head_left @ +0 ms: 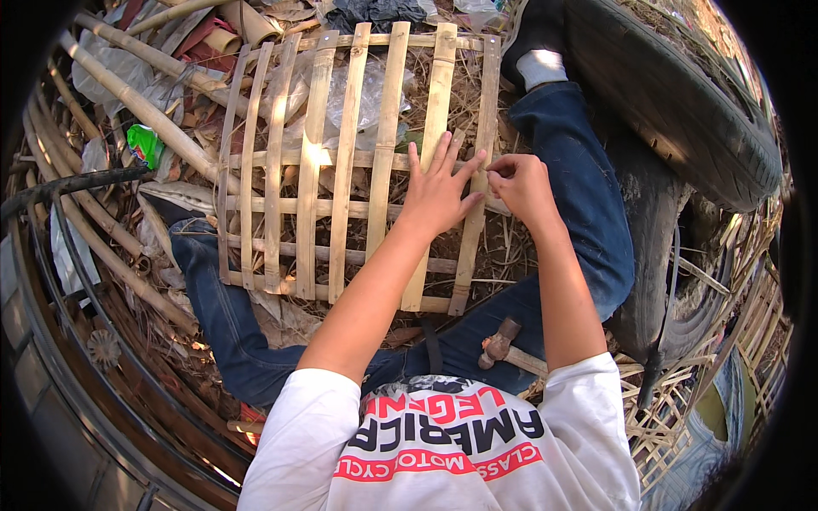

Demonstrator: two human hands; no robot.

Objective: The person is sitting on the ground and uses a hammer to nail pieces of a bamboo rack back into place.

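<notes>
A bamboo slat frame lies on the ground between my legs, its upright strips crossing several horizontal ones. My left hand rests on its right part, fingers spread over the strips and holding nothing. Beside it, my right hand is closed in a pinch at the rightmost upright strip, close to where a crosspiece meets it. Whatever sits between those fingertips is too small to make out. A hammer with a wooden handle leans by my right thigh, below the frame.
Old tyres stand at the right, with woven bamboo strips nearer me. Bamboo poles and a green wrapper lie at the left, next to dark metal bars. Plastic sheets and dry litter cover the ground.
</notes>
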